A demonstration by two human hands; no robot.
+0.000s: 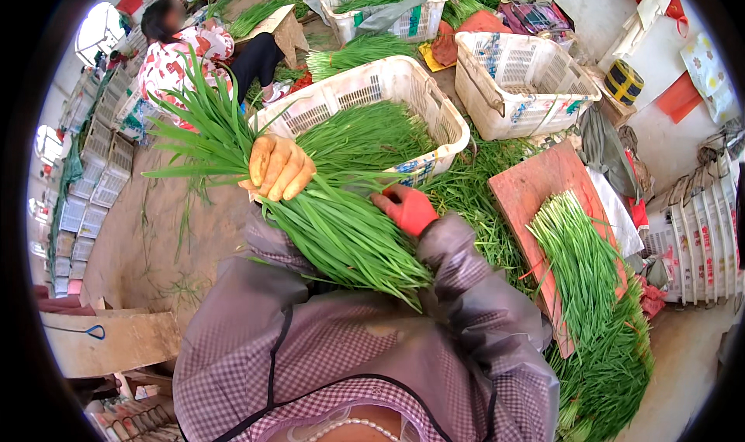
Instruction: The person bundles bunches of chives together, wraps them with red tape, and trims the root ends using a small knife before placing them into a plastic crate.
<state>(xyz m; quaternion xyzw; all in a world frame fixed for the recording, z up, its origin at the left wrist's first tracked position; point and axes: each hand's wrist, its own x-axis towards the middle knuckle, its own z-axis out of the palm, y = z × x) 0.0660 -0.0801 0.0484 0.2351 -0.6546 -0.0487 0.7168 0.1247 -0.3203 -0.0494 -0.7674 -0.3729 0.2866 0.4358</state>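
Note:
My left hand (279, 167), in a tan-yellow glove, is wrapped round a big bunch of garlic chives (341, 236) held in front of my chest. Long green leaves fan out on both sides of the fist. My right hand (407, 208), in a red glove, is at the right edge of that bunch with its fingers curled in. What lies between those fingertips is hidden. Just beyond both hands stands a white plastic crate (372, 77) with loose chives (369, 135) in it.
At right, a reddish board (521, 180) carries chives (578, 260), with loose leaves around it. Another white crate (535, 108) stands beyond, and a filled crate (423, 23) farther back. A person (182, 62) sits at far left, near stacked crates (97, 166). A wooden plank (109, 341) is at lower left.

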